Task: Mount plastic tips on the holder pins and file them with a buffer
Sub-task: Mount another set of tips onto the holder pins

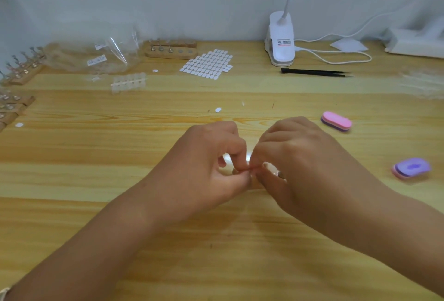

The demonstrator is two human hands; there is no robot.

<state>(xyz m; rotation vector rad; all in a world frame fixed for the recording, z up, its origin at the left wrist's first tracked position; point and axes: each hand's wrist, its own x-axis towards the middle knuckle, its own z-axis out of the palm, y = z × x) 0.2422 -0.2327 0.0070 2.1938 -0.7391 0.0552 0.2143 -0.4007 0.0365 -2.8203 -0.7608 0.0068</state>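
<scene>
Clear plastic, the tip (248, 157) (barely visible) is pinched where the curled fingertips of left hand (206, 171) and right hand (305, 163) meet, while the pink buffer (336, 121) lies just beyond the right hand, the nearer one.

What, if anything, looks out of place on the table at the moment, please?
Three white oval stickers lie loose on the table, away from their sheet: one mid-table, one near the left edge, one beside the plastic bag. Nothing else stands out.

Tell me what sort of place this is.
Probably a nail-art workbench: a wooden pin holder, a sheet of white oval stickers and a pink buffer block on a wooden desk, beside a clip lamp.
</scene>
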